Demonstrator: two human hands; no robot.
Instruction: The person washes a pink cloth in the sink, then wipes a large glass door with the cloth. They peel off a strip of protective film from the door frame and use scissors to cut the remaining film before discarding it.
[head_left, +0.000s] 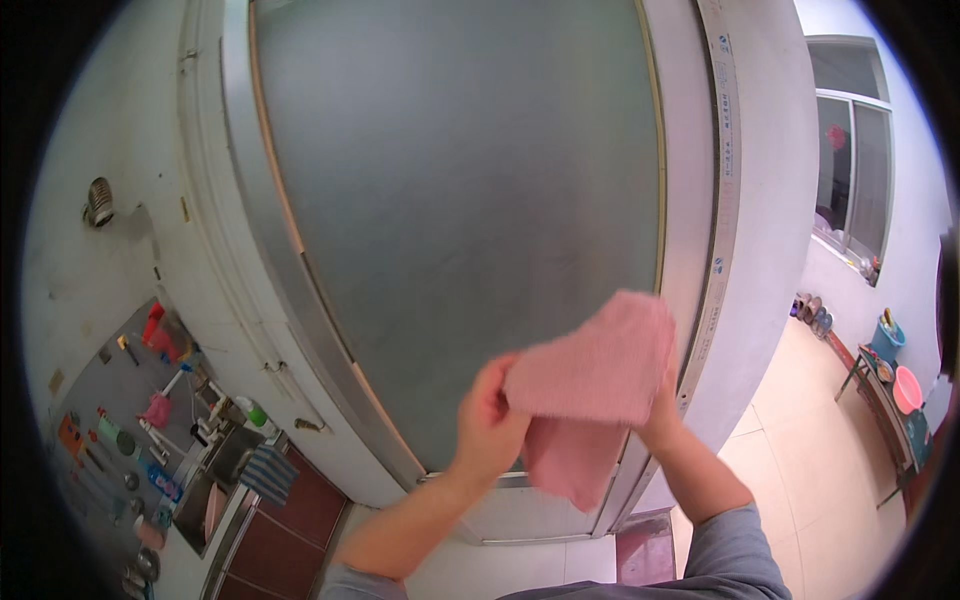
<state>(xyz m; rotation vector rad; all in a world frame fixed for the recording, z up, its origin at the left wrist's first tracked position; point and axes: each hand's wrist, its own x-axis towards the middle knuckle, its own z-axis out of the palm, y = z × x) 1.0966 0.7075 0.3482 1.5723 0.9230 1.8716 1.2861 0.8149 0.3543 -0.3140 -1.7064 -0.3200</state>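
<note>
A pink cloth (592, 360) hangs folded between my two hands, its lower flap dangling below. My left hand (491, 420) grips the cloth at its left edge, with the fingers curled. At the right edge is my right hand (660, 409), mostly hidden behind the cloth, with only the wrist side showing. Just beyond the cloth stands a door with a large frosted glass pane (465, 225) in a metal frame. Whether the cloth touches the glass cannot be told.
To the left are a metal sink (234, 454), a striped cloth (270, 474) over the counter edge and hanging utensils. A white door frame (686, 187) rises at right. Beyond it a table bears a pink basin (907, 390) and a blue bucket (888, 339); shoes (812, 313) line the wall.
</note>
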